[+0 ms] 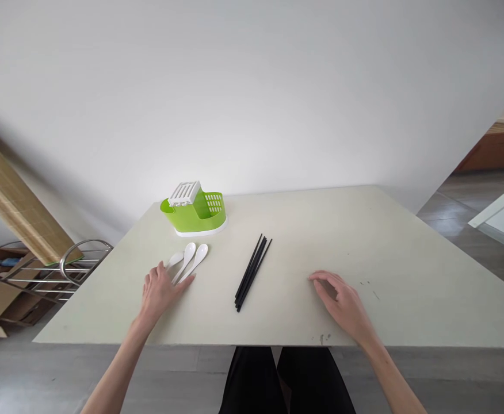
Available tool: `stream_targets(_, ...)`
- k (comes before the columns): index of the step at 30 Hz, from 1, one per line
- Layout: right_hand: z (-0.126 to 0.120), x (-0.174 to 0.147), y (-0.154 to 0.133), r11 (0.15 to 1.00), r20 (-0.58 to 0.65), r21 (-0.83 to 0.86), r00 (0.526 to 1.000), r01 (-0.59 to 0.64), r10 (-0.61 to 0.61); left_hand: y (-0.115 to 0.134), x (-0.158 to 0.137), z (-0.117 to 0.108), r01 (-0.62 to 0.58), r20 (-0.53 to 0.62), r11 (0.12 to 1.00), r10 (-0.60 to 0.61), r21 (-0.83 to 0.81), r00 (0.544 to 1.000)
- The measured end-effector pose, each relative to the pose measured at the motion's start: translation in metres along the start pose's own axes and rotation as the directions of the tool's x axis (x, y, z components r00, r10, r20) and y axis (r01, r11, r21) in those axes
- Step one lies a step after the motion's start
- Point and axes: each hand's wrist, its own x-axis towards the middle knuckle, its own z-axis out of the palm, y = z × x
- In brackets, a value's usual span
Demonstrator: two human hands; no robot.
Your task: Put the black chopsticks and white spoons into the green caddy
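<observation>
Between left fingers [161, 270] and thumb [187, 283], spoons [189, 253]

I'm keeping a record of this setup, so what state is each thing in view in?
Left hand: thumb and fingers apart, around the spoon handles.
Right hand: fingers loosely curled, holding nothing.
White spoons: three, lying fanned out, handles partly covered.
Black chopsticks: lying in a loose bundle.
Green caddy: upright; contents cannot be told.
Tan panel: leaning at a slant.
</observation>
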Motion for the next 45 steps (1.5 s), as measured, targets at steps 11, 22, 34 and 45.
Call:
stream_targets(11, 0.0, 0.002, 0.001, 1.0, -0.005, 0.017, 1.0, 0.02, -0.02, 0.045, 0.003, 0.008, -0.217, 0.05, 0.976, 0.215, 0.038, 0.975)
stream_targets(22, 0.001, 0.005, 0.002, 0.999, -0.007, 0.035, 1.0, 0.027, -0.027, 0.164, -0.053, 0.023, -0.528, 0.03, 0.843, 0.533, -0.105, 0.845)
stream_targets(34, 0.001, 0.012, 0.0, 0.997, -0.088, 0.059, 0.995, 0.057, -0.051, 0.263, -0.101, 0.055, -0.707, 0.048, 0.699, 0.707, 0.108, 0.706)
stream_targets(45, 0.0, 0.012, -0.001, 0.996, -0.09, 0.06, 0.994, 0.063, -0.057, 0.265, -0.111, 0.055, -0.713, 0.013, 0.69, 0.717, 0.128, 0.697)
